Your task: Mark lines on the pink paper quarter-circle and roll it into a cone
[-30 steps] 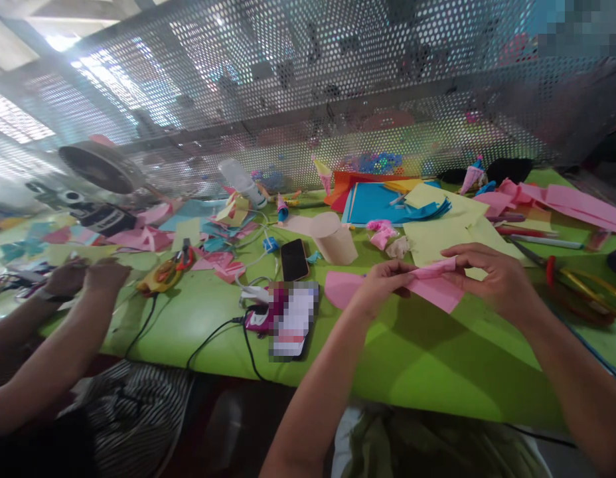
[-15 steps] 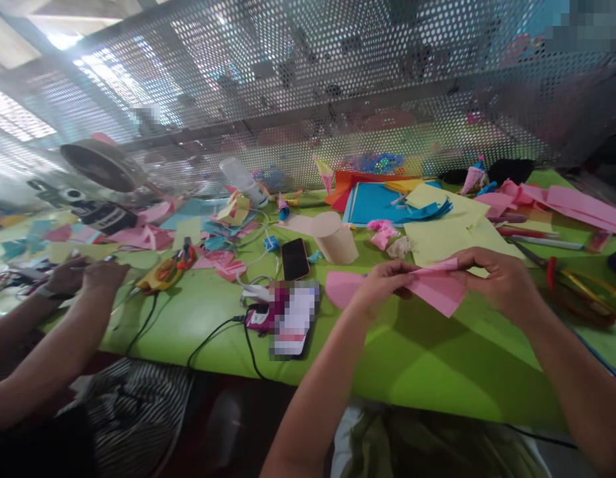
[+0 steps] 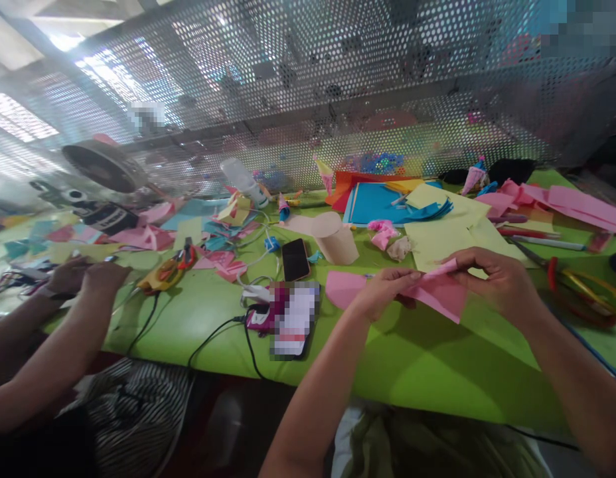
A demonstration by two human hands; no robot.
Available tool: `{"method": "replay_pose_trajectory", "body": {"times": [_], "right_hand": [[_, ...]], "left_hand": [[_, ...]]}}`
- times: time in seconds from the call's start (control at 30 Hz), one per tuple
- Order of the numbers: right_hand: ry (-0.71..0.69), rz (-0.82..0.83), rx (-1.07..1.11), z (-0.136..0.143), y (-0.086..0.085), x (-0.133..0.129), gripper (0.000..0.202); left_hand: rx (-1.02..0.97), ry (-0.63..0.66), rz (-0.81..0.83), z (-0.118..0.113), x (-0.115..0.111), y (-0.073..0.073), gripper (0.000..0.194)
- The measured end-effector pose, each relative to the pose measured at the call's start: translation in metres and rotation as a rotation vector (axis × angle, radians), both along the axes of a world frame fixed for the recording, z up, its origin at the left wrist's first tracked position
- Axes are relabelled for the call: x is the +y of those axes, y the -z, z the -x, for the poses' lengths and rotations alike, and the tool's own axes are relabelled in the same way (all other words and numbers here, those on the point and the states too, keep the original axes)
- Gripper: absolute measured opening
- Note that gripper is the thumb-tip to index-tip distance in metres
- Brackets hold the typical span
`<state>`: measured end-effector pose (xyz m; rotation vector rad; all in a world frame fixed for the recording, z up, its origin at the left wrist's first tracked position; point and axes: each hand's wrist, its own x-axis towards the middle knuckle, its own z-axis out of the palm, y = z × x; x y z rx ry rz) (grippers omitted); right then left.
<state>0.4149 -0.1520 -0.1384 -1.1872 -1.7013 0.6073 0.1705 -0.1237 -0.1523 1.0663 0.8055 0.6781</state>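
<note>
Between my two hands, above the green tabletop, is a piece of pink paper (image 3: 441,292), its upper edge bent over and one corner pointing down. My left hand (image 3: 387,292) pinches its left end, thumb on top and the other fingers partly hidden beneath. At the upper right end, my right hand (image 3: 484,273) grips it between thumb and fingers. A second pink paper piece (image 3: 344,287) with a rounded edge lies on the table beside my left hand. Just beyond the hands are yellow paper sheets (image 3: 437,236).
Red-and-yellow scissors (image 3: 581,289) lie right of my right hand. Behind stand a beige paper cup shape (image 3: 332,238) and blue sheets (image 3: 372,204). Phones (image 3: 295,259) and cables lie left. A co-worker's hands (image 3: 96,275) are at far left, near a yellow glue gun (image 3: 161,275).
The pink paper has tilted slightly, its lower corner shifting a little right and down. My left fingers have moved slightly right along its edge. Both hands keep hold.
</note>
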Motion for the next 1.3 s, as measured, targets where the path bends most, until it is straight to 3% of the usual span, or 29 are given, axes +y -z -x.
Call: {"method": "replay_pose_trajectory", "body": {"times": [0.53,0.7,0.83,1.0,1.1,1.3], "right_hand": [[0.003,0.06,0.052,-0.001,0.0,0.0,0.015],[0.001,0.087,0.108,-0.002,-0.001,-0.002,0.025],[-0.068,-0.078,0.033,-0.006,-0.007,-0.002,0.036],[-0.106,-0.302,-0.267,-0.002,-0.005,0.0,0.021],[-0.04,-0.354,-0.301,0.005,-0.001,-0.001,0.004],[0.092,-0.323,-0.204,0.006,0.003,0.001,0.008]], "left_hand": [[-0.008,0.009,-0.052,0.0,0.002,0.0,0.056],[-0.053,-0.096,-0.03,-0.002,0.003,0.002,0.053],[-0.121,-0.221,0.044,-0.003,0.006,0.003,0.046],[-0.168,-0.234,0.112,-0.004,0.006,0.003,0.038],[-0.155,-0.205,0.057,-0.006,0.005,0.005,0.043],[-0.047,-0.119,-0.134,-0.009,0.003,0.009,0.052]]}}
